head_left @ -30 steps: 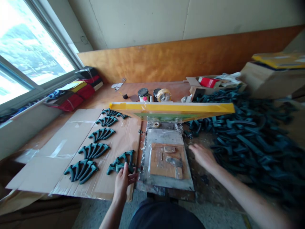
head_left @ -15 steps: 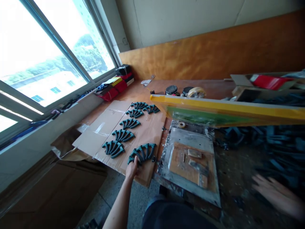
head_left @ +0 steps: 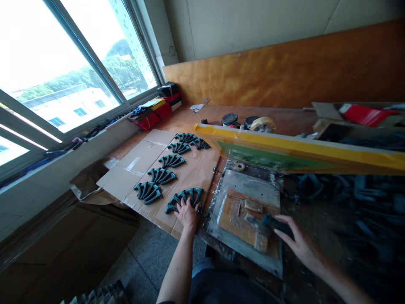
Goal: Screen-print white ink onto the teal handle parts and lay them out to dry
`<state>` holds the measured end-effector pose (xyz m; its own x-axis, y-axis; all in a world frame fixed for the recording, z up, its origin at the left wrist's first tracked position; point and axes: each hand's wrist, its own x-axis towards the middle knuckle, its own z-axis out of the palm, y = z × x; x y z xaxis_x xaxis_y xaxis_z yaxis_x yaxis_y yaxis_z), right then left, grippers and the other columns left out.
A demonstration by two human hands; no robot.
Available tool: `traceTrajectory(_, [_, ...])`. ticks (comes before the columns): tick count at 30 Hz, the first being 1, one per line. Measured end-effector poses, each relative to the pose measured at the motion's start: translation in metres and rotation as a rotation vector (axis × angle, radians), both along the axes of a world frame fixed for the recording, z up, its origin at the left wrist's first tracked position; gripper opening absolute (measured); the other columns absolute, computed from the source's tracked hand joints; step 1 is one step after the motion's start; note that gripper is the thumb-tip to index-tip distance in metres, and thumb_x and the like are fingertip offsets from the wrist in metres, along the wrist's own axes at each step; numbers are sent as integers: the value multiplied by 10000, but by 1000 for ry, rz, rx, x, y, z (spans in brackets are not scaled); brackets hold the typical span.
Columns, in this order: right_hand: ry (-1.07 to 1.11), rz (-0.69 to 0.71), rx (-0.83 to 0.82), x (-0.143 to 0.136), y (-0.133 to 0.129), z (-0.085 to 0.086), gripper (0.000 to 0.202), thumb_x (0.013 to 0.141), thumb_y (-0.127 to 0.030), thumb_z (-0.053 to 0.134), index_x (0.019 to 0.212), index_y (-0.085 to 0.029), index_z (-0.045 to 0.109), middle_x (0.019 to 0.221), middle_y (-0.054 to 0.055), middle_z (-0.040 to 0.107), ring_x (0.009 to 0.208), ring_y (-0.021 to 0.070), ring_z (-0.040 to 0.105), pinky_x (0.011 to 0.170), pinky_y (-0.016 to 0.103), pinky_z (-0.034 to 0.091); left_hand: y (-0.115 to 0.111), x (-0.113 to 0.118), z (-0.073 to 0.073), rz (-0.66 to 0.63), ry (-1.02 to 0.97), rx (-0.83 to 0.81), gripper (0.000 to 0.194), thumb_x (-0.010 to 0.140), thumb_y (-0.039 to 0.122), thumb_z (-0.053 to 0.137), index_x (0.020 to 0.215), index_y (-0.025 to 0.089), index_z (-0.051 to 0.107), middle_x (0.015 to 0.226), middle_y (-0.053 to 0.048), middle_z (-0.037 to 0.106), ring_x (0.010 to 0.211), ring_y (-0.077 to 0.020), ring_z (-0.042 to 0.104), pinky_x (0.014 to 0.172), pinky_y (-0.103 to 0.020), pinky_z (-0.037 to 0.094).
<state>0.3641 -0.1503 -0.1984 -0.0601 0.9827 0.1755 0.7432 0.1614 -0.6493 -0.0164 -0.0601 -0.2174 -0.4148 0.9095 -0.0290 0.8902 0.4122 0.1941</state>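
My left hand [head_left: 187, 213], fingers spread, rests on the near end of a fanned row of dark green curved handle-like pieces [head_left: 173, 202]. That row lies on a flattened cardboard sheet [head_left: 142, 166], where several similar fans [head_left: 162, 175] are set out to the left and behind. My right hand [head_left: 297, 238] pinches one dark green handle-like piece [head_left: 281, 226] between thumb and fingers. It is held over the right side of a wooden jig board [head_left: 230, 215] with small blocks fixed on it. The board sits on a grey metal plate [head_left: 215, 226].
A yellow-edged screen frame [head_left: 300, 141] is raised above the plate's far side. A tape roll [head_left: 240, 166] lies beneath it. Dark loose pieces [head_left: 373, 198] are heaped on the right. Jars [head_left: 229, 119] and a cardboard box [head_left: 325, 112] stand behind.
My right hand has come left from beside the heap to the jig board, now with a dark green piece. My left hand has slid right along the near fan, and its fingers have spread.
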Motion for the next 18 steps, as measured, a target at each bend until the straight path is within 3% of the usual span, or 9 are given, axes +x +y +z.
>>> traceTrajectory(4, [-92, 119, 209, -56, 25, 18, 301, 979, -350, 385, 1165, -234, 591, 1073, 68, 669, 972, 219, 657, 826, 345, 564, 0, -11, 6, -30, 24, -3, 500, 832, 517, 570, 1249, 248, 628, 1448, -117, 490, 1320, -368, 388, 1041, -553, 323])
traceTrajectory(8, [-305, 187, 286, -70, 33, 12, 373, 942, -169, 387, 1240, -237, 602, 1007, 65, 666, 917, 220, 636, 816, 376, 551, 21, -24, 18, -132, 69, 62, 470, 813, 470, 620, 1226, 247, 647, 1457, -112, 482, 1320, -380, 388, 1038, -554, 323])
traceTrajectory(11, [-397, 127, 329, -70, 33, 1, 409, 899, -128, 400, 1201, -260, 643, 1055, 70, 653, 965, 228, 615, 817, 375, 545, 62, -28, 28, -220, 52, 99, 476, 793, 477, 649, 1206, 240, 664, 1438, -121, 504, 1324, -385, 386, 1044, -549, 319])
traceTrajectory(18, [-509, 29, 484, -66, 36, -20, 423, 833, -180, 442, 1138, -350, 681, 1028, 12, 678, 908, 203, 637, 747, 324, 544, 199, -6, 44, -506, -55, 74, 513, 749, 554, 672, 1190, 293, 665, 1471, -71, 471, 1360, -356, 337, 1095, -544, 255])
